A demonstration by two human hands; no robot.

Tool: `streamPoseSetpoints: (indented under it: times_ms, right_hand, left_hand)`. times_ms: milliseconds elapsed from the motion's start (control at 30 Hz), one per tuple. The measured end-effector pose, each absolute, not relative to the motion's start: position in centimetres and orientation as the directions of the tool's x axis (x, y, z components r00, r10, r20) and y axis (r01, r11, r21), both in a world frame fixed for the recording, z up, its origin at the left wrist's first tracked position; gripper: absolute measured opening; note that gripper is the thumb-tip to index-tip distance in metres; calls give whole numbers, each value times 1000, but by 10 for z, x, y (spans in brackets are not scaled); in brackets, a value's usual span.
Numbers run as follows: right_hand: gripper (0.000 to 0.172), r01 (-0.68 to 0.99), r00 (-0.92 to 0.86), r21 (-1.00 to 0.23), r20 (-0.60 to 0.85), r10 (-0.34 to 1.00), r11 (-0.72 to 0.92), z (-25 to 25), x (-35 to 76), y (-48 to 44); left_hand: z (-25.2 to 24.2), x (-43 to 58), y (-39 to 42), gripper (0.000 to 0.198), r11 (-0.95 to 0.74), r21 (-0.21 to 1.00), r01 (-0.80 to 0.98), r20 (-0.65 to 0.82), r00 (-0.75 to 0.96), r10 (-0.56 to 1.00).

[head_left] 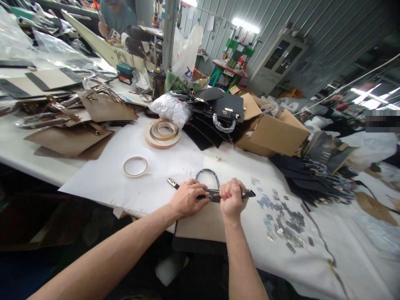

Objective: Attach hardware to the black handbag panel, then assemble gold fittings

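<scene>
Left hand [188,197] downturned, right hand [231,197] clenched (bare)

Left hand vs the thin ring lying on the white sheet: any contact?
Apart. The head view shows a strip of bare white sheet between the left hand and the thin ring.

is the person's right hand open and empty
No, the right hand is closed in a fist around a dark, narrow, glossy object whose end sticks out beside it.
</scene>
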State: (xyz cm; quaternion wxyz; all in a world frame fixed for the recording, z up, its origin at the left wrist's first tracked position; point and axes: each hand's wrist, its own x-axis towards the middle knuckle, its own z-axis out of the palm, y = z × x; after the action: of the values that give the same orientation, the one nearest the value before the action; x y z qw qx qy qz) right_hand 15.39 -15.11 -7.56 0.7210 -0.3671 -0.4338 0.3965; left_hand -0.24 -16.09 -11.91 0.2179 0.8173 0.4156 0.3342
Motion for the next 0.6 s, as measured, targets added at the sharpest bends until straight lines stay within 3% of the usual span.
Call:
streamPoseSetpoints:
  times_ms: [200,400,500,600]
  right_hand:
    - [48,-222,277,-901,308,910,373,-77,147,-149]
    - [47,-177,283,-872,400,872,457,-56,144,-150]
    - [50,-101,278,-935,302,912,340,-71,144,-149]
    - [50,-137,283,-947,244,928,290,-74,148,-148]
  left_hand:
    - [-120,-2,-161,22,-556,631,541,356,436,827]
    - [-116,-2,-162,22,-552,620,558,346,437,830]
    - [-116,-2,-163,23,-557,606,567,345,443,827]
    - [-117,-2,-163,23,-563,595,573,356,441,824]
